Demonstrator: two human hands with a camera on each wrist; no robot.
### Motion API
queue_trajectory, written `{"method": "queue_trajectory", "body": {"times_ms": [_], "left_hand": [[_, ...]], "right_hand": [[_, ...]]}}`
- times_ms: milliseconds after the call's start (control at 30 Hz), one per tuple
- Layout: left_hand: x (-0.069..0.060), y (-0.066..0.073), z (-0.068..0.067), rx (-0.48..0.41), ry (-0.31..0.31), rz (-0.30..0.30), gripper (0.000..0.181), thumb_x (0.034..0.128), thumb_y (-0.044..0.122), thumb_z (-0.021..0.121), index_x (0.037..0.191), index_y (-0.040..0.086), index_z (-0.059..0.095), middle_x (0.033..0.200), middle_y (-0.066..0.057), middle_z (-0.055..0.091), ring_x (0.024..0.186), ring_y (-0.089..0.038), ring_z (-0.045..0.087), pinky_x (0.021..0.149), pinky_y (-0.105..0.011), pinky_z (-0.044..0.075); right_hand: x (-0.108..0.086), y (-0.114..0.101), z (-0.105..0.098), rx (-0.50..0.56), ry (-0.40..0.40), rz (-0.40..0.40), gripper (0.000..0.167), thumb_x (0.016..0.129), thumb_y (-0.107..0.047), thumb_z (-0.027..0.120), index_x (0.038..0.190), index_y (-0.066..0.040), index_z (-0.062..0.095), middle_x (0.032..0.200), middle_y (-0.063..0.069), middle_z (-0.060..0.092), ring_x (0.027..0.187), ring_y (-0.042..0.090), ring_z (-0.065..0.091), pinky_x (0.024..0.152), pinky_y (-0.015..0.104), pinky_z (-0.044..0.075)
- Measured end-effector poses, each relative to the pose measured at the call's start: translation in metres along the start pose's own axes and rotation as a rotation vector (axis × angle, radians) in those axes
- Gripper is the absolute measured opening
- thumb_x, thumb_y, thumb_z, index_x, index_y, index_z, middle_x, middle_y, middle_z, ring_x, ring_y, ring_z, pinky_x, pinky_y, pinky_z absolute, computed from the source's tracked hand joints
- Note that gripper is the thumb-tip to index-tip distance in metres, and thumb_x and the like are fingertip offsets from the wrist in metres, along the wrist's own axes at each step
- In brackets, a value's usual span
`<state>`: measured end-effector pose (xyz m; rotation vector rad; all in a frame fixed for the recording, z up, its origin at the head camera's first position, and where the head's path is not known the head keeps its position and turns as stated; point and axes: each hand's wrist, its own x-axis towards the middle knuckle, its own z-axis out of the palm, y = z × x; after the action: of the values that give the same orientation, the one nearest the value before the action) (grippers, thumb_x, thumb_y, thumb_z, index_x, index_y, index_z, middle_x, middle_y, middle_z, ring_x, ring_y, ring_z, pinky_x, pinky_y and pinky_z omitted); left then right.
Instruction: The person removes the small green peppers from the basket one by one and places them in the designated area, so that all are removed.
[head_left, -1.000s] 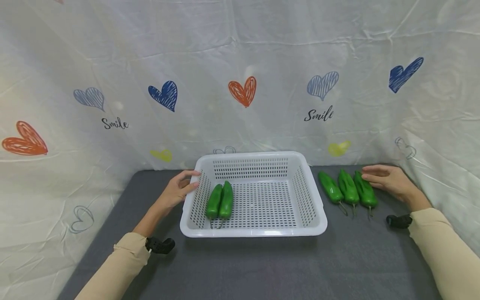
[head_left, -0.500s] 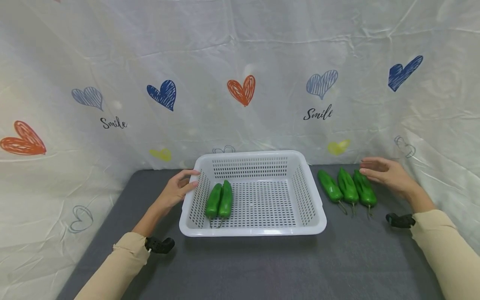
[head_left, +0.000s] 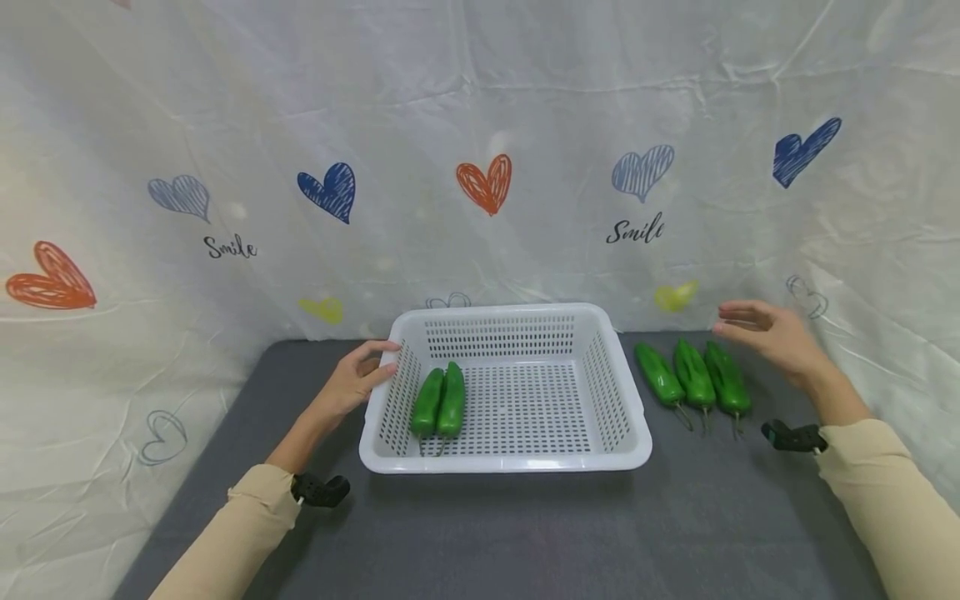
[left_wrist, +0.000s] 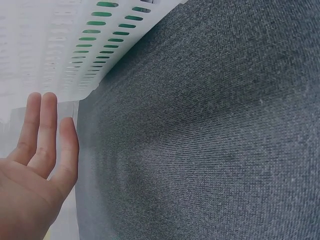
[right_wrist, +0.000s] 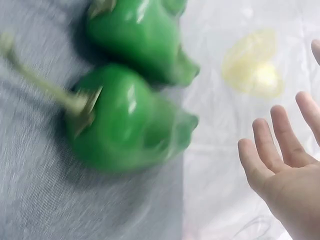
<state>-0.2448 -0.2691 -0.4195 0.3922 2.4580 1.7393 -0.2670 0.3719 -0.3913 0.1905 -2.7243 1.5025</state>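
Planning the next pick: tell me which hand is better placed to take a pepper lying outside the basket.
Probably the right hand: it holds nothing and hovers close to the rightmost pepper. The left hand is at the basket, which lies between it and that pepper.

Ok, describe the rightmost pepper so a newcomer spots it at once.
In the head view, find the white basket on the dark table. To its right, three green peppers lie in a row. It is the end pepper, farthest from the basket, nearest the right hand.
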Motion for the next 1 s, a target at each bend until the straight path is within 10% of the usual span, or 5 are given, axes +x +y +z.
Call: {"method": "queue_trajectory", "body": {"times_ms": [300, 1000], "left_hand": [[0.0, -0.003, 0.0, -0.01, 0.001, 0.001, 0.044, 0.1039, 0.016, 0.063, 0.144, 0.004, 0.049, 0.127, -0.031, 0.058, 0.093, -0.031, 0.069, 0.068, -0.042, 0.059], [0.0, -0.001, 0.001, -0.041, -0.001, 0.005, 0.043, 0.1047, 0.016, 0.062, 0.144, 0.005, 0.049, 0.128, -0.031, 0.057, 0.097, -0.033, 0.069, 0.07, -0.041, 0.059]], "right_hand": [[-0.001, -0.038, 0.016, 0.078, 0.065, -0.07, 0.048, 0.099, -0.027, 0.07, 0.14, -0.005, 0.056, 0.124, -0.013, 0.06, 0.116, 0.004, 0.052, 0.089, 0.018, 0.042], [0.025, -0.114, 0.089, 0.375, -0.041, -0.174, 0.045, 0.097, -0.018, 0.074, 0.13, 0.008, 0.057, 0.122, 0.015, 0.062, 0.11, 0.019, 0.063, 0.092, 0.036, 0.053]]}}
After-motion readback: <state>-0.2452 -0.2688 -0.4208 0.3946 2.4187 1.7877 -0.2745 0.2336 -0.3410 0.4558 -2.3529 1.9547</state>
